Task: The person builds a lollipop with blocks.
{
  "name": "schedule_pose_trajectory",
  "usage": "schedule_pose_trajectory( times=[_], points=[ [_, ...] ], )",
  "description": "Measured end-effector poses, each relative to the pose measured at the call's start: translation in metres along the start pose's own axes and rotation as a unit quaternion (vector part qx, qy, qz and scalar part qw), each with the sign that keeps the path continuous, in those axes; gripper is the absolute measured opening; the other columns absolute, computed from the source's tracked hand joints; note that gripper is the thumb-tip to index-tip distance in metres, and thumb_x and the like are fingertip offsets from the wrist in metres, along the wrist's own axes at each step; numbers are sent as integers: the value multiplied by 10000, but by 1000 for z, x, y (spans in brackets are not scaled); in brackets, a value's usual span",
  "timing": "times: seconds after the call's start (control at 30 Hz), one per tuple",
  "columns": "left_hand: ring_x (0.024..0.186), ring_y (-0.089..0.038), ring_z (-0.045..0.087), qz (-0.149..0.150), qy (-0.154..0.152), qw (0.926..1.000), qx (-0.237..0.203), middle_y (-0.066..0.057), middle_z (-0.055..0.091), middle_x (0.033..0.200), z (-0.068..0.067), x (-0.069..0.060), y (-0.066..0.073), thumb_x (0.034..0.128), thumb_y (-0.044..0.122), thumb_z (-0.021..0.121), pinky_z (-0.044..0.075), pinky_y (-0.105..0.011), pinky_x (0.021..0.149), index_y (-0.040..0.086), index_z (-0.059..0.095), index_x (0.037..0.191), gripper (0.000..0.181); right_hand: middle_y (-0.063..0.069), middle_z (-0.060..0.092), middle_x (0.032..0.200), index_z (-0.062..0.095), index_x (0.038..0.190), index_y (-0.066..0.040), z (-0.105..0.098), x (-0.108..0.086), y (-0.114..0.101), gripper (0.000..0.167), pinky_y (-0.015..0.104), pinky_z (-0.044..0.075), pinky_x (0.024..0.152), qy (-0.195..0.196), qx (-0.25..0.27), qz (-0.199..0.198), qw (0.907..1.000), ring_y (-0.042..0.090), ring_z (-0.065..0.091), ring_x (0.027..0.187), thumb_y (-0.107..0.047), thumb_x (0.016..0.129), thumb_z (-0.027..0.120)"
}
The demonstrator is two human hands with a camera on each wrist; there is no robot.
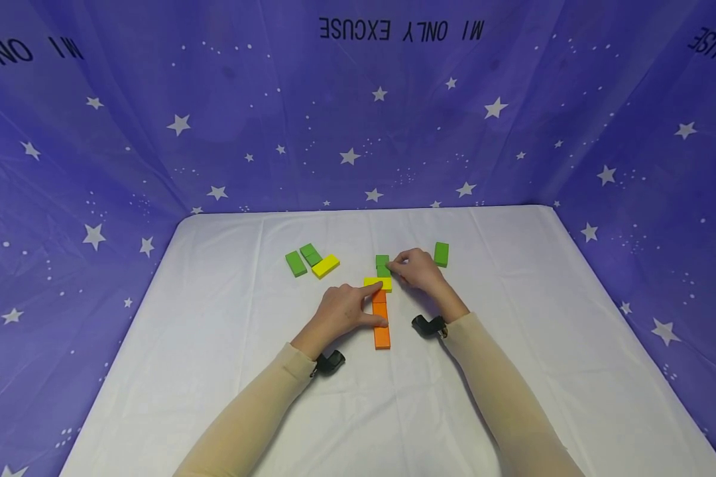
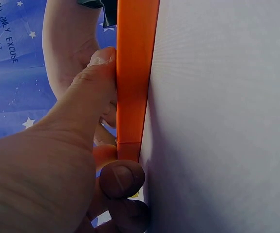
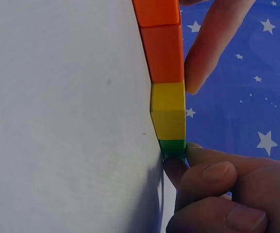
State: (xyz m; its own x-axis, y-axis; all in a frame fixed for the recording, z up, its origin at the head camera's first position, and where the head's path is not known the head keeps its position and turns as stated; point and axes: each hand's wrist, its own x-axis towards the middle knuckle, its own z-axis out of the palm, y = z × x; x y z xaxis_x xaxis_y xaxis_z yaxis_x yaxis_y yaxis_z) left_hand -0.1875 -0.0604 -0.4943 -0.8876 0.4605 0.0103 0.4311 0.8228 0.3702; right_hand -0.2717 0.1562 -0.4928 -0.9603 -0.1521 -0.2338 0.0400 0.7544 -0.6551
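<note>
A column of blocks lies flat on the white cloth: orange blocks [image 1: 382, 336] nearest the person, a yellow block [image 1: 369, 284] set crosswise beyond them, then green blocks [image 1: 382, 260] at the far end. The left hand [image 1: 340, 310] rests its thumb on the orange part and its index finger on the yellow block; in the left wrist view its thumb lies against the long orange block [image 2: 136, 73]. The right hand [image 1: 420, 270] pinches the nearer green block at its right edge; the right wrist view shows its fingertips at the green block [image 3: 172, 147], beside the yellow block [image 3: 169, 111].
Left of the column lie a green block [image 1: 296, 264], green pieces [image 1: 311, 254] touching or close to one another, and a yellow block [image 1: 325, 266]. Another green block [image 1: 441, 254] lies beyond the right hand. A purple curtain with stars [image 1: 349, 156] surrounds the table's back and sides.
</note>
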Motion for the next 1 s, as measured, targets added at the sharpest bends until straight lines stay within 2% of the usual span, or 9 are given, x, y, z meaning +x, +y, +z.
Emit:
schedule_pose_trajectory(
  times=[0.4, 0.57, 0.67, 0.8, 1.0],
  points=[
    [516, -128, 297, 31, -9, 10000, 34, 69, 341, 574, 0, 0, 1, 772, 713, 830, 222, -285, 555, 288, 606, 1520, 889, -1, 580, 590, 785, 1089, -84, -3, 0, 0, 336, 275, 435, 562, -24, 29, 16, 10000, 136, 514, 515, -401, 1027, 691],
    [521, -129, 270, 4, -28, 10000, 38, 62, 290, 573, 0, 0, 1, 769, 713, 831, 211, -291, 551, 283, 608, 1519, 893, 7, 585, 574, 778, 1126, -87, -15, -1, 3, 352, 287, 424, 530, 110, 342, -43, 9993, 139, 490, 504, -410, 1029, 677],
    [527, -134, 265, -5, -48, 10000, 47, 55, 274, 582, -1, 0, 2, 773, 713, 829, 207, -297, 553, 286, 606, 1520, 889, -1, 548, 544, 743, 1228, -105, -27, -3, 7, 364, 294, 401, 514, 157, 665, -267, 9973, 145, 445, 480, -406, 1037, 671],
    [530, -135, 274, -3, -62, 10000, 52, 55, 286, 585, -1, 0, 2, 774, 712, 829, 213, -297, 556, 288, 604, 1521, 888, -11, 497, 526, 638, 1424, -116, -44, -4, 16, 475, 307, 371, 496, 150, 1101, -590, 9921, 150, 401, 464, -385, 1036, 685],
    [532, -133, 288, -37, -108, 9999, -19, 66, 317, 582, 0, 1, 1, 773, 711, 831, 214, -293, 570, 285, 607, 1519, 888, -16, 482, 556, 506, 1559, -135, -66, -6, 32, 660, 299, 330, 481, -30, 1572, -697, 9851, 135, 362, 465, -418, 1006, 728]
  ],
)
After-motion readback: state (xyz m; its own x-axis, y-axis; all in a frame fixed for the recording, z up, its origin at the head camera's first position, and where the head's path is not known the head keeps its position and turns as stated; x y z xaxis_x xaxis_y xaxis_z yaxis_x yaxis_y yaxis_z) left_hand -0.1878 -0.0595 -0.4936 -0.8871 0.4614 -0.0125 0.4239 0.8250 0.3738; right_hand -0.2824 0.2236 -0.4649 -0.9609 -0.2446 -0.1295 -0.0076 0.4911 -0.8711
